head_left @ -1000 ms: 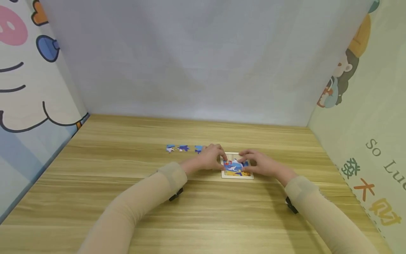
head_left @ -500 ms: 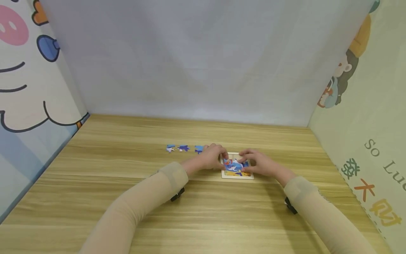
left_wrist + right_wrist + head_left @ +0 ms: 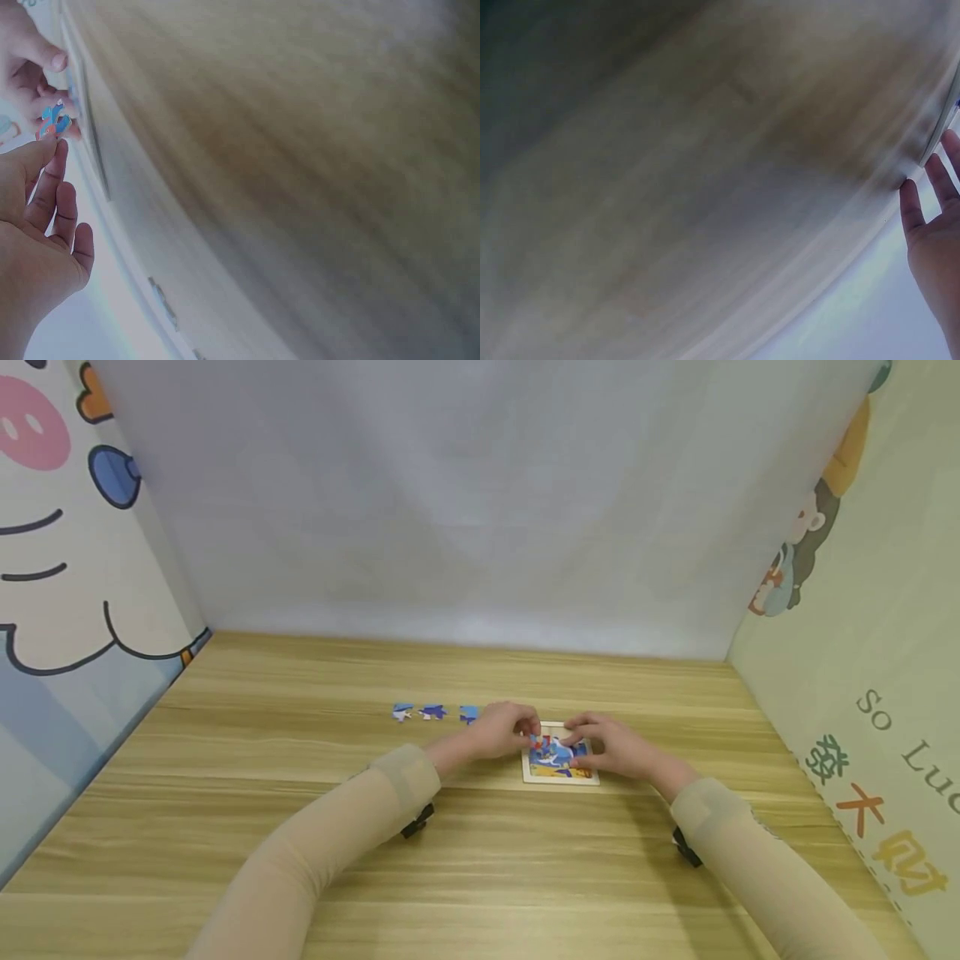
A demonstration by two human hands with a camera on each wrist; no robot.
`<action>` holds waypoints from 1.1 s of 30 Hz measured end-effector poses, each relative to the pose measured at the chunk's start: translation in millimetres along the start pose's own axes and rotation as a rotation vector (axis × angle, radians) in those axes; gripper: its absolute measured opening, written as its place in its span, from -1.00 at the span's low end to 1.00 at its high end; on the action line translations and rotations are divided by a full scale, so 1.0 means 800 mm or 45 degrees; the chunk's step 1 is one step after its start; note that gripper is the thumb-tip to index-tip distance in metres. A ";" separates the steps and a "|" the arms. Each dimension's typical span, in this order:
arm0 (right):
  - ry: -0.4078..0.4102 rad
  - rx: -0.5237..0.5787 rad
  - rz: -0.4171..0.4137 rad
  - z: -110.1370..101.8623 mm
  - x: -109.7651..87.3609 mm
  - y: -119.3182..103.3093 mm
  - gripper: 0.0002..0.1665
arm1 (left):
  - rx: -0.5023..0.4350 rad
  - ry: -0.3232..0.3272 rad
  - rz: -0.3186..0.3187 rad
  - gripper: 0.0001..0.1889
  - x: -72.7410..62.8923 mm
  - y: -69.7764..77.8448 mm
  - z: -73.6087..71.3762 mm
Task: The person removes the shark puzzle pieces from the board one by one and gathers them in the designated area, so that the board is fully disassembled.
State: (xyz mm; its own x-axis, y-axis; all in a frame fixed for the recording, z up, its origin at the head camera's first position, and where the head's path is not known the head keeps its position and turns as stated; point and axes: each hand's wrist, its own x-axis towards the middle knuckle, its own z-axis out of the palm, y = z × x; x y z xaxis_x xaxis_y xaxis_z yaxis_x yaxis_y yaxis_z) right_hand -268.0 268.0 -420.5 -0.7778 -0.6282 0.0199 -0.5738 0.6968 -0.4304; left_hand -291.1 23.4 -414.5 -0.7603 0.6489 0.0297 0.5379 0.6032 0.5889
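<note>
My left hand (image 3: pixel 504 729) pinches a small blue and red puzzle piece (image 3: pixel 55 120) between thumb and index finger at the left side of the puzzle tray. In the left wrist view its other fingers curl loosely below. The puzzle tray (image 3: pixel 561 779) has a pale wooden rim and holds a sea picture with a blue and white animal and a yellow bottom strip. Bare wood shows along its upper part. My right hand (image 3: pixel 621 747) rests at the tray's right side, fingers spread over the picture and the rim. The right wrist view catches only some of its fingers (image 3: pixel 913 206) near the tray's edge.
Left of the tray, loose puzzle pieces lie in a row on the wooden table: a blue and white piece (image 3: pixel 402 712), a dark blue piece (image 3: pixel 432 712) and a blue piece (image 3: pixel 468 714) beside my left hand. A pale cloth wall (image 3: pixel 465 527) stands behind the table.
My left thumb has risen from the tray's left rim toward the index finger, and the pinched piece shows higher in the tray. My right hand has stayed nearly still.
</note>
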 end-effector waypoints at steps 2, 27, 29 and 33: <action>-0.002 -0.008 -0.003 0.000 0.000 -0.001 -0.63 | -0.051 0.011 0.004 -0.92 -0.002 0.001 -0.003; -0.019 -0.087 0.007 0.003 0.005 0.006 -0.63 | -0.137 0.106 0.072 -0.91 -0.039 0.000 -0.086; -0.016 -0.093 -0.004 0.003 0.005 0.006 -0.63 | -0.150 0.108 0.068 -0.90 -0.044 0.000 -0.094; -0.009 -0.102 -0.024 0.003 0.005 0.007 -0.64 | -0.173 0.099 0.054 -0.89 -0.056 0.001 -0.108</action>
State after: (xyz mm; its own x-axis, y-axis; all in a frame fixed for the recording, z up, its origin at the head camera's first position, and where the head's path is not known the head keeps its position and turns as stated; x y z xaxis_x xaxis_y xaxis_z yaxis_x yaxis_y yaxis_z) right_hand -273.8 268.1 -425.0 -0.7648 -0.6439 0.0209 -0.6074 0.7099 -0.3564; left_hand -287.8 -45.4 -345.7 -0.7666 0.6315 0.1167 0.5203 0.5043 0.6892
